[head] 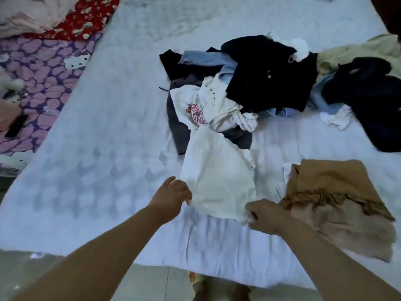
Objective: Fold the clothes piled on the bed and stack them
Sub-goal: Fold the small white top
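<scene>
Both hands pinch the near hem of a white top [219, 177]: left hand [171, 195] at one corner, right hand [265, 213] at the other. It stretches away from the fingers toward the pile [267, 77]. Light, limp cloth, likely best held by its corners.

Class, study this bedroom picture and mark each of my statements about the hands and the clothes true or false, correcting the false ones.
1. Both hands hold the white garment. True: left hand and right hand grip its near edge.
2. The tan garment lies left of the white one. False: it lies to the right.
3. A dark phone lies on the purple blanket. True.
4. The clothes pile is folded. False: it is jumbled.
</scene>
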Available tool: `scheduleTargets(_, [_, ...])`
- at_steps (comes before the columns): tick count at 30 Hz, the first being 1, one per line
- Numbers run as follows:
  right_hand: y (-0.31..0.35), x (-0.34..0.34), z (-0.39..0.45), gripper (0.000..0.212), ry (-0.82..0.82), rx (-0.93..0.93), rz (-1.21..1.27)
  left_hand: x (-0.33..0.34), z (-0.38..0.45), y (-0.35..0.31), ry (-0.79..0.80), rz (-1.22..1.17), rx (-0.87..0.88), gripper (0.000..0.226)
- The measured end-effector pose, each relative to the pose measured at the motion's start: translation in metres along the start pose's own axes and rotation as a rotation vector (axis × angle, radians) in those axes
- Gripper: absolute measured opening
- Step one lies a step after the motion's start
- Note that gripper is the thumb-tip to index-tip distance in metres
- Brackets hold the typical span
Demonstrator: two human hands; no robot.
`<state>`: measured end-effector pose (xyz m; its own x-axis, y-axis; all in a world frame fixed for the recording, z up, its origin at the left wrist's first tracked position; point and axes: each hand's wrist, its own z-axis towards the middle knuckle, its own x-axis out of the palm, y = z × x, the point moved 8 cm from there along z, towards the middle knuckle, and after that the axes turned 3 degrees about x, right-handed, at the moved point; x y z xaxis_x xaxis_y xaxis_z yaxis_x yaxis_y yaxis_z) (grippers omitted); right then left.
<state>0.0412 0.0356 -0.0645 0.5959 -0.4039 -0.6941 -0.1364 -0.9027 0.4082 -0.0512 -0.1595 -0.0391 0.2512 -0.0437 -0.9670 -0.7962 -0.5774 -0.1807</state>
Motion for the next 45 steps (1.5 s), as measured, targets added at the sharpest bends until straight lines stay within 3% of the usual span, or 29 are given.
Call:
scheduleTargets(5, [-0.014,0.087,-0.004,0.036,0.230,0.070,-0.021,0.096,-0.044,-0.020,0.472,-0.090,-0.127,0.048])
scheduleTargets(10, [-0.017,0.092,0.006,0.035,0.258,0.132,0.134,0.128,-0.055,-0.018,0.642,-0.203,-0.198,0.039])
scheduleTargets(20, [-0.083,0.014,0.080,0.012,-0.127,0.286,0.070,0.126,0.044,0.001,0.449,-0.306,-0.231,0.033])
scheduleTargets(27, [-0.141,-0.032,0.146,0.042,-0.433,0.367,0.219,0.131,0.147,-0.037,0.233,-0.479,-0.217,0.033])
scheduleTargets(32, [-0.161,-0.031,0.185,0.047,-0.329,0.393,0.316,0.145,0.188,-0.051,0.124,-0.566,-0.266,0.035])
scheduleTargets(38, [-0.170,-0.029,0.192,0.016,-0.155,0.366,0.284,0.156,0.197,-0.054,0.031,-0.610,-0.298,0.032])
scheduleTargets(43, [-0.181,-0.036,0.182,0.013,0.086,0.381,0.562,0.157,0.190,-0.048,-0.067,-0.631,-0.319,0.025])
scheduleTargets(45, [-0.190,-0.055,0.186,0.018,-0.026,0.363,0.431,0.158,0.189,-0.045,-0.085,-0.609,-0.319,0.023])
